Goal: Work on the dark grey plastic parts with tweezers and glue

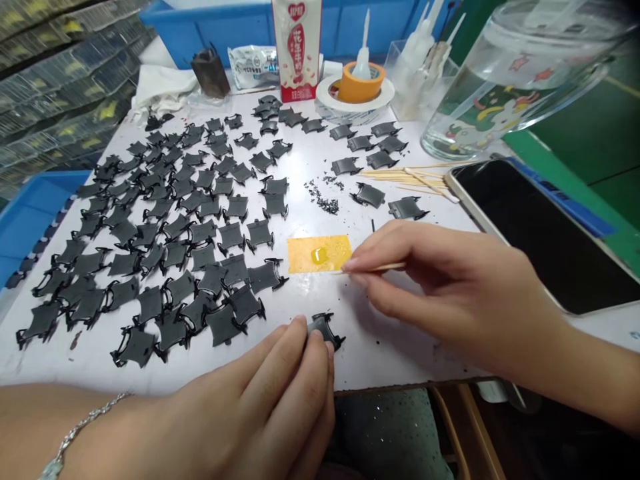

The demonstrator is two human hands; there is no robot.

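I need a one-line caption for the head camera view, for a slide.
Left hand holds a black moulded piece; right hand holds a wooden toothpick near a yellow drop on an orange sheet.

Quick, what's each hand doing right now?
Left hand: closed, holding a black piece.
Right hand: closed, pinching a wooden toothpick.

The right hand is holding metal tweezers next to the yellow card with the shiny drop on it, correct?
Not quite: the head view shows the right hand holding a wooden toothpick, not metal tweezers, next to the yellow card with the shiny drop on it.
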